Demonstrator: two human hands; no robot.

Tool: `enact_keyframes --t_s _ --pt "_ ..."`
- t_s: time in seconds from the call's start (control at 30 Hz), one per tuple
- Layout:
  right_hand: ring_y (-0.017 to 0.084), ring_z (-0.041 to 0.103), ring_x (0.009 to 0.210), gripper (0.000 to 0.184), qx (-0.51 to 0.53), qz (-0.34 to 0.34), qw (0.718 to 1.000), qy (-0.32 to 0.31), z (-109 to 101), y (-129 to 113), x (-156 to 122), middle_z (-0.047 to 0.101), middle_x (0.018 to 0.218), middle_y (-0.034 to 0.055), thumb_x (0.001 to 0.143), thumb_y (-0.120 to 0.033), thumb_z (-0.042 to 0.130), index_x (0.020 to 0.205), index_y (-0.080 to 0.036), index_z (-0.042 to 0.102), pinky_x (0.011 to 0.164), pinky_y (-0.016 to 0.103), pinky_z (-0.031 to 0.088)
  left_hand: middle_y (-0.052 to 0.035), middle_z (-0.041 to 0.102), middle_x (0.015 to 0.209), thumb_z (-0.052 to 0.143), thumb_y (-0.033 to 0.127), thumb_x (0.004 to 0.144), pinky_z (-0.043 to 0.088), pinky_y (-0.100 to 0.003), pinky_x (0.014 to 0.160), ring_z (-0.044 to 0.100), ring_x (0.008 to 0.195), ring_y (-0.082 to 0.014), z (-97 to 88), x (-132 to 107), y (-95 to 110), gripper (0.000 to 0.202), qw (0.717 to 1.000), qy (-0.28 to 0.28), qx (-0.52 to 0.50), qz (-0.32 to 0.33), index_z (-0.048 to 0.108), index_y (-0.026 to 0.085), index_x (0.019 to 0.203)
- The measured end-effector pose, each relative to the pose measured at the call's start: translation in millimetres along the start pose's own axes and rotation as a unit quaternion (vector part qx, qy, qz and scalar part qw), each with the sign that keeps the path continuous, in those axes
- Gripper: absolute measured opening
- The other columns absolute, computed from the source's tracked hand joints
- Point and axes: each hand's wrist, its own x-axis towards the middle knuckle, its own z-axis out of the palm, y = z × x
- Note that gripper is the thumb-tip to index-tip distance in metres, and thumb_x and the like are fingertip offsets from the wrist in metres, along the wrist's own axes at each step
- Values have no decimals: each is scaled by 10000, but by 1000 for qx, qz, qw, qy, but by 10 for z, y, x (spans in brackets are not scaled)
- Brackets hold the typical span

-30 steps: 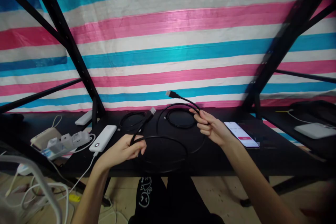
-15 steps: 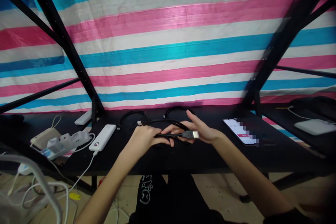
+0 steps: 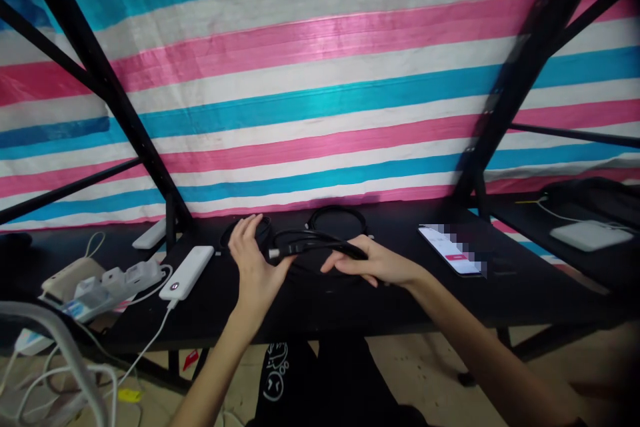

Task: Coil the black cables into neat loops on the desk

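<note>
A black cable (image 3: 320, 241), gathered into a loose coil, hangs just above the black table (image 3: 350, 307) between my hands. My right hand (image 3: 380, 265) lies over the coil's right side with its fingers curled round the strands. My left hand (image 3: 255, 260) stands upright with its fingers stretched out and apart. The cable's silver-tipped plug (image 3: 276, 253) rests in the crook between its thumb and forefinger.
Two more black coiled cables (image 3: 339, 217) lie at the table's back, one partly behind my left hand. A white power bank (image 3: 187, 272) and a power strip (image 3: 113, 280) sit at the left, a lit phone (image 3: 453, 250) at the right. Black frame posts (image 3: 480, 167) rise on both sides.
My hands have drawn the cable together into a coil and lowered it to the table. My left hand has opened and lifted its fingers; the plug now points left.
</note>
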Motion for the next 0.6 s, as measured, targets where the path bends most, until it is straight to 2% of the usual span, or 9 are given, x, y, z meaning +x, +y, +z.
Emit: enact_keyframes --t_s 0.03,0.1,0.17,0.23,0.3,0.37,0.43,0.53,0.6 --pt "17 368 382 353 17 -6 1000 -4 3 51 -23 472 603 -35 825 -451 584 1004 -180 722 334 158 266 -142 611 1147 741 375 686 420 -440 950 552 1115 -288 21 -21 11 563 995 -45 -74 -53 551 170 1175" --pt "13 351 372 366 49 -7 999 21 27 167 -39 481 596 -36 826 -449 584 1035 -177 709 334 160 246 -62 683 810 644 393 775 521 -326 747 666 789 -202 66 -60 54 345 949 -149 -215 -176 597 159 1024" --pt "24 373 398 392 75 -2 994 84 60 281 -34 473 577 -45 819 -416 608 1122 -173 663 363 159 271 43 531 449 572 426 827 450 -207 445 531 392 -105 106 -102 104 275 885 -209 -296 -292 599 155 865" --pt "40 387 425 474 109 17 983 145 85 368 -44 448 551 -63 798 -378 647 1218 -169 586 401 165 320 109 349 318 604 471 797 246 -151 282 297 234 -50 142 -145 142 315 828 -236 -340 -378 575 159 825" --pt "43 350 404 571 166 59 968 177 89 421 -88 387 512 -94 784 -370 667 1293 -175 497 405 167 333 133 307 320 670 493 736 135 -135 251 186 225 -23 186 -184 159 369 753 -278 -398 -444 562 164 862" --pt "37 287 377 623 239 107 949 174 68 446 -157 344 514 -111 787 -397 656 1329 -194 427 381 163 327 140 305 343 697 512 704 101 -127 246 130 243 -7 250 -218 155 415 667 -319 -455 -496 553 163 878" --pt "40 261 377 581 297 142 930 161 20 470 -225 339 541 -103 817 -477 586 1306 -206 428 375 172 363 139 310 361 695 526 701 73 -125 247 92 261 2 345 -252 133 432 596 -343 -490 -535 551 159 876" --pt "42 238 383 463 336 179 910 166 -106 566 -280 331 560 -87 867 -575 438 1128 -203 524 389 182 400 136 308 376 699 530 696 59 -124 255 75 284 7 543 -304 78 441 528 -354 -517 -574 550 150 861" --pt "29 220 390 365 343 194 897 201 -226 688 -279 316 564 -88 863 -541 480 964 -194 526 366 142 322 134 299 394 703 519 699 108 -115 270 113 302 8 691 -328 36 450 518 -341 -525 -583 561 131 878"
